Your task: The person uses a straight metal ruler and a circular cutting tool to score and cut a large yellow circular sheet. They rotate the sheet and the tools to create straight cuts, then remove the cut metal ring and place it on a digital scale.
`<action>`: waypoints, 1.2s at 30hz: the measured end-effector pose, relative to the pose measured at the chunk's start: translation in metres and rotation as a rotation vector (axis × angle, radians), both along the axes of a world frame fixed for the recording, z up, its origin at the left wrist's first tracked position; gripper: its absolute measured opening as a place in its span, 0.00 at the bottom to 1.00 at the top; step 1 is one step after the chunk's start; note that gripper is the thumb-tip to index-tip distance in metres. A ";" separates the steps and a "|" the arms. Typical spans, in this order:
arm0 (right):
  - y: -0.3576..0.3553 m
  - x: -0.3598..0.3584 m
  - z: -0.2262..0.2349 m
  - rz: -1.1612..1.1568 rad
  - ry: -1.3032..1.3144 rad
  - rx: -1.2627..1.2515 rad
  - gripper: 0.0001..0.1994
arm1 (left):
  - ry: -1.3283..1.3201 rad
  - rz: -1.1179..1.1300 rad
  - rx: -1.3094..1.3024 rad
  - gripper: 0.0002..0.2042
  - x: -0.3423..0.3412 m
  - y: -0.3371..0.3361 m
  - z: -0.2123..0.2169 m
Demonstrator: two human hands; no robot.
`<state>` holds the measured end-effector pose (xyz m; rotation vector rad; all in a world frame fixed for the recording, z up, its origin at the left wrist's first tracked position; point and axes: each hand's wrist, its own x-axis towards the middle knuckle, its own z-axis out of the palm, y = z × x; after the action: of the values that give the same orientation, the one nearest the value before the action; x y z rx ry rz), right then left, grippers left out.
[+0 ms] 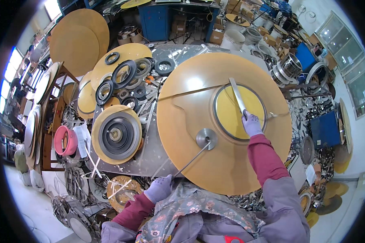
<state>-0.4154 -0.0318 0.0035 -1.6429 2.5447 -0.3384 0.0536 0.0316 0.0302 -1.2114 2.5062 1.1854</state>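
Presently, right hand [252,124]: lilac glove; my fingers are closed round the near end of a flat, pale metal strip [236,94].
Strip: reaches away from me over the yellow disc, far end beyond that disc's far rim; I cannot tell whether its underside touches the surface.
Left hand [159,188]: lilac glove, low at the near edge of the work; my fingers are curled round the near end of a thin rod [190,160].
Rod: slants away to the right, over the large tan disc, its far end at the middle of a small grey metal round [202,135].
Large tan disc [231,166]: in front of me, covering the right part of the grey table [156,148].
Yellow disc [231,106]: dark-rimmed, lying within the large tan disc's outline, right of its middle; my right hand is above its near right part.
Left on table: a dark grey ridged wheel [108,148] on a smaller tan round [95,139]; beyond it, black rings [124,74] and metal offcuts.
Left of table: a pink bowl [71,140] beside a white sheet [80,135].
Far side: a blue cabinet [153,22] and a white bucket [233,39].
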 end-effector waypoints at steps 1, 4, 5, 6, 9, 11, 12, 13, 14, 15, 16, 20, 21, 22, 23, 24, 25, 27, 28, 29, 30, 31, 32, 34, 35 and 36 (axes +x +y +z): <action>-0.001 0.001 0.002 -0.009 -0.016 0.020 0.16 | 0.001 -0.010 -0.009 0.08 0.001 0.001 0.000; -0.002 0.010 0.008 -0.016 -0.041 0.058 0.14 | 0.012 0.000 -0.026 0.08 0.007 0.004 -0.006; -0.003 0.015 0.007 -0.003 -0.036 0.052 0.14 | 0.017 0.001 -0.029 0.08 0.009 0.005 -0.006; -0.002 0.015 0.009 0.001 -0.024 0.045 0.14 | 0.030 -0.005 -0.033 0.08 0.010 0.004 -0.008; 0.003 0.003 -0.005 -0.012 0.005 -0.008 0.14 | 0.043 0.003 -0.019 0.08 0.005 0.000 -0.010; -0.003 0.011 0.001 -0.036 -0.022 0.051 0.15 | 0.044 0.026 -0.012 0.07 -0.004 -0.008 -0.010; -0.004 0.014 0.005 -0.056 -0.034 0.081 0.15 | 0.039 0.035 -0.003 0.07 -0.006 -0.011 -0.008; -0.004 0.018 0.006 -0.057 -0.018 0.095 0.15 | 0.028 0.047 0.008 0.07 -0.007 -0.014 -0.008; -0.005 0.020 0.008 -0.058 -0.002 0.109 0.16 | 0.041 0.051 -0.012 0.06 -0.011 -0.018 -0.010; -0.005 0.023 0.006 -0.052 0.008 0.128 0.16 | 0.043 0.052 -0.017 0.06 -0.013 -0.021 -0.009; -0.003 0.025 0.005 -0.054 0.005 0.080 0.17 | 0.046 0.055 -0.022 0.07 -0.017 -0.023 -0.008; 0.000 0.027 0.011 -0.080 -0.023 0.096 0.17 | 0.086 0.074 0.016 0.09 -0.025 -0.031 -0.015; 0.000 0.030 0.011 -0.083 -0.019 0.086 0.18 | 0.071 0.074 0.017 0.09 -0.026 -0.032 -0.017; 0.000 0.032 0.011 -0.085 -0.015 0.076 0.18 | 0.057 0.075 0.017 0.10 -0.027 -0.032 -0.019; 0.000 0.033 0.010 -0.084 -0.031 0.079 0.18 | 0.043 0.076 0.018 0.10 -0.027 -0.031 -0.020; -0.001 0.033 0.011 -0.084 -0.045 0.082 0.18 | 0.045 0.071 0.021 0.10 -0.029 -0.031 -0.018; -0.001 0.033 0.012 -0.084 -0.059 0.084 0.18 | 0.048 0.066 0.025 0.10 -0.030 -0.031 -0.017; -0.001 0.033 0.005 -0.060 -0.008 0.066 0.16 | 0.066 0.078 0.034 0.11 -0.031 -0.030 -0.016; -0.001 0.034 0.002 -0.046 0.015 0.057 0.15 | 0.081 0.096 0.038 0.11 -0.030 -0.031 -0.017; 0.000 0.032 0.001 -0.045 0.018 0.050 0.15 | 0.096 0.113 0.042 0.11 -0.030 -0.031 -0.018; 0.000 0.032 0.001 -0.038 0.016 0.047 0.15 | 0.085 0.105 0.042 0.11 -0.029 -0.032 -0.020; -0.001 0.032 0.001 -0.028 0.013 0.041 0.16 | 0.073 0.099 0.040 0.12 -0.029 -0.033 -0.022; -0.002 0.029 0.001 -0.031 -0.027 0.066 0.16 | 0.061 0.094 0.038 0.12 -0.028 -0.035 -0.023; -0.001 0.025 0.001 -0.031 -0.032 0.069 0.16 | 0.072 0.066 0.033 0.12 -0.028 -0.037 -0.025; -0.001 0.025 0.000 -0.032 -0.035 0.070 0.17 | 0.077 0.052 0.031 0.12 -0.027 -0.037 -0.027; 0.001 0.028 0.002 -0.032 -0.020 0.028 0.17 | 0.084 0.068 0.023 0.11 -0.027 -0.037 -0.029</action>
<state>-0.3869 -0.0308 0.0057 -1.5831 2.5513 -0.3181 0.0269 -0.0058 0.0013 -1.2763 2.5218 1.3044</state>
